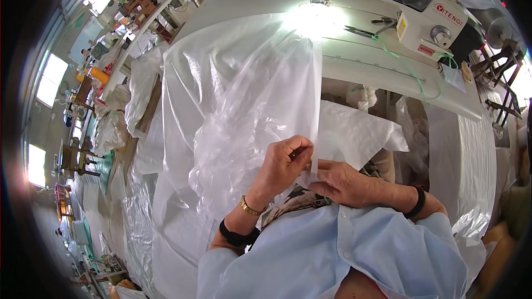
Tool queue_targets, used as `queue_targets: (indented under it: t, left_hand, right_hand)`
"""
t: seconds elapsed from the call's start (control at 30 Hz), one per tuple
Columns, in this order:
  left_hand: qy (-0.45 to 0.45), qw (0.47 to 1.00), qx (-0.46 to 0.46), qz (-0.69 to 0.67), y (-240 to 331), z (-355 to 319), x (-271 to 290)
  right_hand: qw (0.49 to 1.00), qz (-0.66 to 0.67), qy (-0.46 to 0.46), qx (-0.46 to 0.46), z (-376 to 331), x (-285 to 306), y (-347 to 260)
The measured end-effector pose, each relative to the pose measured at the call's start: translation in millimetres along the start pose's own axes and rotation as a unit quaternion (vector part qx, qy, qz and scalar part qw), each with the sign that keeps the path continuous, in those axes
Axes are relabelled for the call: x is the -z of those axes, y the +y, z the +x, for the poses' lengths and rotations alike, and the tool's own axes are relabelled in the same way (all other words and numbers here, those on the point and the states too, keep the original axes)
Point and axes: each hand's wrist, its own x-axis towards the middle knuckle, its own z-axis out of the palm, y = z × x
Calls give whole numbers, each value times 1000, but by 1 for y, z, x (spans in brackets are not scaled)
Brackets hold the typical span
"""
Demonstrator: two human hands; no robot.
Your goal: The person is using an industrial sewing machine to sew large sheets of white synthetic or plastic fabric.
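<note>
Plastic sheeting (244,94), clear and crinkled, fills the head view ahead of both hands and runs up across the desk (366,63) to the white sewing machine (388,0), whose lamp glares on its far end. My left hand (282,163) is closed in a pinch, thumb and fingertips nipping the sheeting's near edge, with a gold bracelet (250,208) and a dark band on that wrist. My right hand (346,182) lies just beside it, nearly touching, fingers curled and pressed on the same edge where a white fabric piece (354,133) lies under the plastic; I cannot tell how firmly it grips. The fabric spreads away to the right of my hands. Scissors (366,30) rest on the machine bed, well apart from both hands. More sheeting lies heaped far off to the left of my hands.
</note>
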Motion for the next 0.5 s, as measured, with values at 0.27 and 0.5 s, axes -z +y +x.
queue_targets:
  t: [0.27,0.5]
  left_hand:
    - [20,1000,9,-7,0,-8,3]
    - [31,996,7,79,0,-8,8]
  right_hand:
    - [993,-89,-75,-2,6,-8,1]
    - [959,-250,-85,106,13,6,-7]
